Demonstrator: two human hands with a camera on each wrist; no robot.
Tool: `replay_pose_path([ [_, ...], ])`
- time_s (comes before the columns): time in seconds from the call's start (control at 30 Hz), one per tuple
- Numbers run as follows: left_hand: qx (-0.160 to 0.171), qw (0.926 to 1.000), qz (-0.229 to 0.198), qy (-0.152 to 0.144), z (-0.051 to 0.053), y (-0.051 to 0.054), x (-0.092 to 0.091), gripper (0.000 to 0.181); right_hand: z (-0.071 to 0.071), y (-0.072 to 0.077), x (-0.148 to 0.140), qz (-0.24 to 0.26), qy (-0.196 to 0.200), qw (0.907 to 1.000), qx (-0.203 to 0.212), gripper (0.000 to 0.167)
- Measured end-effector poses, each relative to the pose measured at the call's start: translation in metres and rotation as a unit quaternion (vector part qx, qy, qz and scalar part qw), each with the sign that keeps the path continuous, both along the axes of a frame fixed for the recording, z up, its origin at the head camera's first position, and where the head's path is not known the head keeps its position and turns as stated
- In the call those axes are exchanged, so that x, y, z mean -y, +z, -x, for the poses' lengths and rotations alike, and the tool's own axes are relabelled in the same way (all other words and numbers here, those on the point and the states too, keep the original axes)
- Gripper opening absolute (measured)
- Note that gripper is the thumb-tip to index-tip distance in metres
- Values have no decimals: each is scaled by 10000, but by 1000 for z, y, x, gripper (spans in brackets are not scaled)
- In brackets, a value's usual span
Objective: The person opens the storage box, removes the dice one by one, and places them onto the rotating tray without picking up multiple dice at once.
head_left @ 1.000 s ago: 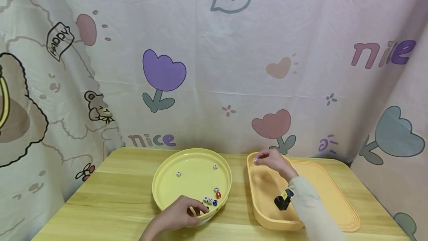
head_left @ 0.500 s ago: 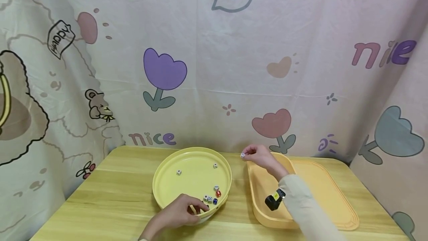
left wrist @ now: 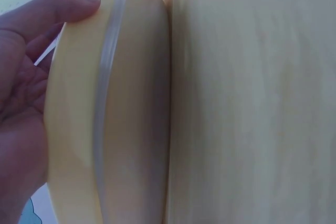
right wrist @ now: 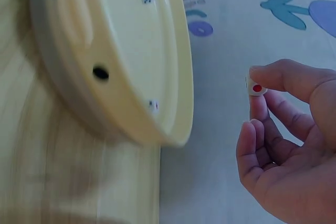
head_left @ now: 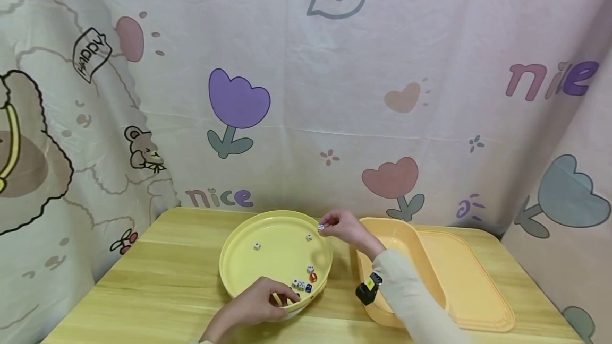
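Between thumb and fingertips, my right hand (head_left: 345, 228) pinches a white die (right wrist: 256, 85) with a red pip, held at the right rim of the round yellow tray (head_left: 268, 267). My left hand (head_left: 258, 301) grips that tray's near rim, thumb outside and fingers over the inside, as the left wrist view also shows. Inside the tray lie several white dice (head_left: 257, 246), a red die (head_left: 313, 277) and a blue die (head_left: 308, 288). Fingers of the left hand partly hide something dark beside them.
An orange rectangular container (head_left: 432, 275) stands right of the tray, partly behind my right forearm. A flat orange lid (head_left: 473, 280) lies beyond it on the wooden table (head_left: 158, 280). A printed curtain (head_left: 296, 94) hangs behind the table.
My right hand has moved left with the die, from above the orange container to the yellow tray's right rim. The left hand has stayed on the tray rim.
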State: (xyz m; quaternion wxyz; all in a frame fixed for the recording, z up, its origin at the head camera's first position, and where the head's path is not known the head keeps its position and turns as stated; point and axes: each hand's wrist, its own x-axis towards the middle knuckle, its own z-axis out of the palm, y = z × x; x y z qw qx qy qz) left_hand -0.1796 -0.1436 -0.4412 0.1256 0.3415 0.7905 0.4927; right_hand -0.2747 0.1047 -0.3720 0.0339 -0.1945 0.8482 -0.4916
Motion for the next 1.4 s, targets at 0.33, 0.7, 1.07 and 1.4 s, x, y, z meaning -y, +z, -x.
replay_pose_path([
  [0.33,-66,10000,0,-35,-1,1,1,26,4,-11,32,36,330,9994,-48,12],
  [0.7,-152,9999,17,-24,-1,1,1,26,4,-21,35,-94,501,9986,-109,13],
  [1.07,-160,9999,8,-50,-1,2,1,26,6,-24,34,-338,480,9979,-291,23],
  [1.4,-141,9999,25,-13,-1,2,1,25,5,-25,32,-524,456,9965,-466,22],
])
